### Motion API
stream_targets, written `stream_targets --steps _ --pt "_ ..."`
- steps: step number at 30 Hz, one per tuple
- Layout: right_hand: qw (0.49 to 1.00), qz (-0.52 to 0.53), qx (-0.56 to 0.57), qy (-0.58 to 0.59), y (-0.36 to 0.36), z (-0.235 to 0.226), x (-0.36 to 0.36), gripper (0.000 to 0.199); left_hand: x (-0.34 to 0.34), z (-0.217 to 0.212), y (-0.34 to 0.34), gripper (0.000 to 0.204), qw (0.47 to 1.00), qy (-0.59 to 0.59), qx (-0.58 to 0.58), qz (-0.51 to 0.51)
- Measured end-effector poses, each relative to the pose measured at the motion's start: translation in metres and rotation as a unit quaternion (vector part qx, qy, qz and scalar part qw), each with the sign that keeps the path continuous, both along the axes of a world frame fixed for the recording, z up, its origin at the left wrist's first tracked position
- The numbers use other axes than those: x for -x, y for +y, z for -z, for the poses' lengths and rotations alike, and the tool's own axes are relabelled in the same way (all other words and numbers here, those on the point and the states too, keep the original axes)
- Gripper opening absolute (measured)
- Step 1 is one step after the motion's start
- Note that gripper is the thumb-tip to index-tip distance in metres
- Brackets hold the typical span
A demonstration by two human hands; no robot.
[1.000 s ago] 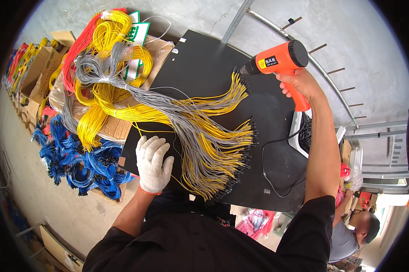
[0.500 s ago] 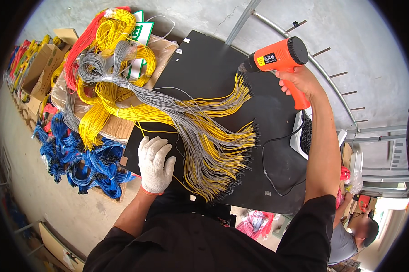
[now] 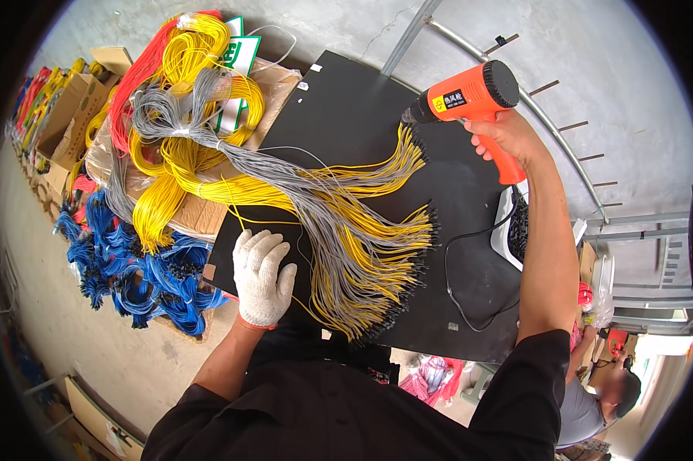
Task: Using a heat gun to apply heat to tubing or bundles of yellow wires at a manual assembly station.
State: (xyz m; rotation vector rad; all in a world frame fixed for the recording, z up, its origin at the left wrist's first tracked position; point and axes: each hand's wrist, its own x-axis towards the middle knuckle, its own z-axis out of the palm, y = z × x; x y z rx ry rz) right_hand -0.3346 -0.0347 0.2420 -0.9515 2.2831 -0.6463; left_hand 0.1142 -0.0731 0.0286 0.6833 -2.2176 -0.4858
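Observation:
My bare right hand point(image 3: 504, 138) grips the handle of an orange heat gun point(image 3: 469, 96). Its dark nozzle points left, close to the black tips at the far end of a fanned bundle of yellow and grey wires point(image 3: 362, 257). Those wires spread over a black tabletop point(image 3: 477, 292), their black-tipped ends facing right. On the near left edge of the table rests my left hand point(image 3: 260, 276) in a white knitted glove, fingers stretched out and holding nothing. A thin yellow wire passes just beyond its fingertips.
Coiled yellow, grey and red wires point(image 3: 200, 46) lie on cardboard at the left. Below them are bundles of blue wires point(image 3: 147, 276). A white tray point(image 3: 504, 234) of black pieces and a black cord point(image 3: 450, 284) are at the table's right. Another person point(image 3: 592, 407) sits at lower right.
The heat gun's nozzle has shifted very slightly left and up along the wire tips. My left hand stays almost where it was.

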Motion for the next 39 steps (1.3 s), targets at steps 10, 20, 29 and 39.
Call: stream_targets --steps 10,20,29,39 --pt "0.999 -0.001 -0.028 0.041 -0.009 -0.008 -0.004 0.039 0.000 -0.001 -0.003 0.045 1.000 0.001 0.010 -0.009" --pt "0.999 0.018 0.019 0.020 0.009 -0.005 0.001 0.041 0.212 -0.047 -0.051 0.042 0.988 -0.054 0.021 0.142" --pt "0.999 0.024 0.039 -0.002 0.022 -0.008 -0.005 0.037 0.300 0.009 -0.083 0.067 0.962 -0.263 0.023 0.077" --pt "0.999 0.015 0.035 -0.007 0.011 0.002 -0.002 0.034 0.300 0.015 -0.083 0.062 0.965 -0.258 0.047 0.012"
